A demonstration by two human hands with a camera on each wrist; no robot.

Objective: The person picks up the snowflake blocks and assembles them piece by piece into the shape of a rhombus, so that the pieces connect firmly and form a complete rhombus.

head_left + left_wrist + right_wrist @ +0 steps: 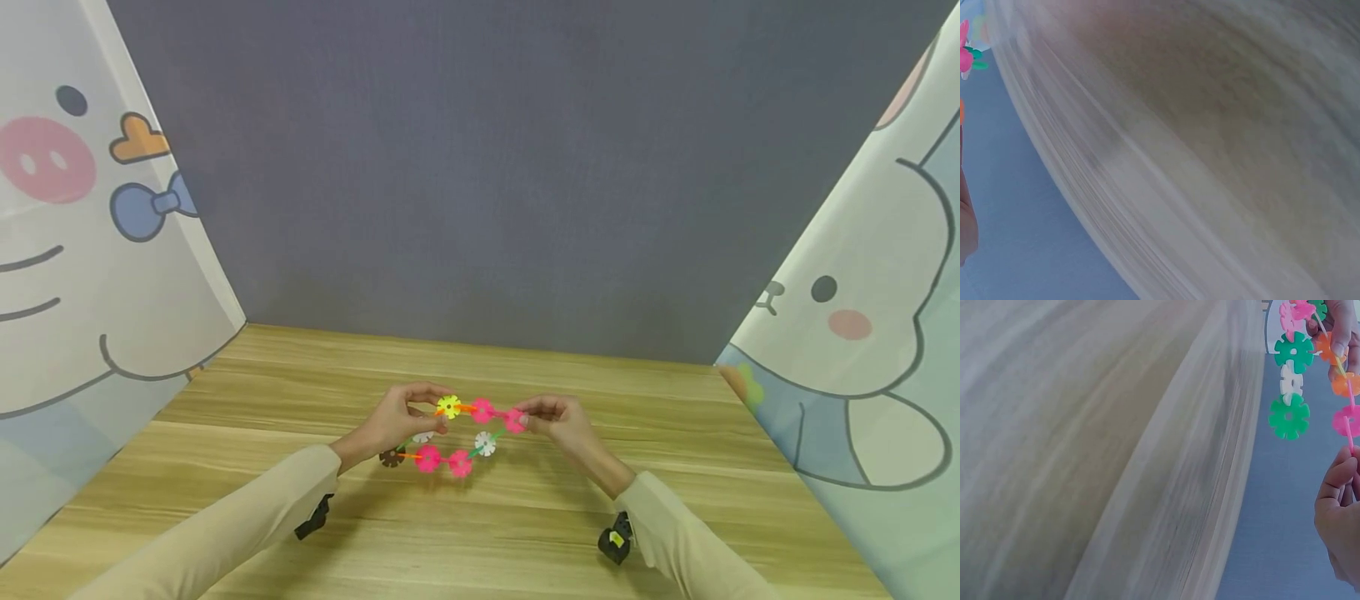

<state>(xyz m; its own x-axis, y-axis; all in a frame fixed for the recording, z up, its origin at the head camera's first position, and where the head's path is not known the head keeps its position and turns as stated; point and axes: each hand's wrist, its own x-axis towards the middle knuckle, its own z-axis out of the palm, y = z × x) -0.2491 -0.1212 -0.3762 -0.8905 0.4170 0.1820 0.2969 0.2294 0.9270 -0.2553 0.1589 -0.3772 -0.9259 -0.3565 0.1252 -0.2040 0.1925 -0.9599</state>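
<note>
A chain of interlocking notched plastic discs (428, 458) hangs between both hands above the wooden table. It is laid out like a loop, with pink, white, orange, green, yellow and brown pieces. My left hand (392, 423) pinches it at the left, beside the yellow disc (449, 407), and hides part of a white disc. At the right end, my right hand (567, 425) pinches a pink disc (514, 421) between thumb and fingers. The right wrist view shows the green disc (1289, 417) hanging down, with my right hand (1339, 519) below. Only a sliver of my left hand (967, 231) appears in the left wrist view.
The wood-grain table (480, 542) spreads beneath both arms. Behind it rises a dark grey panel (480, 183). Cartoon-printed cloths flank the table, with a pig figure (112, 308) at left and a rabbit figure (885, 358) at right. Black straps hang at both wrists.
</note>
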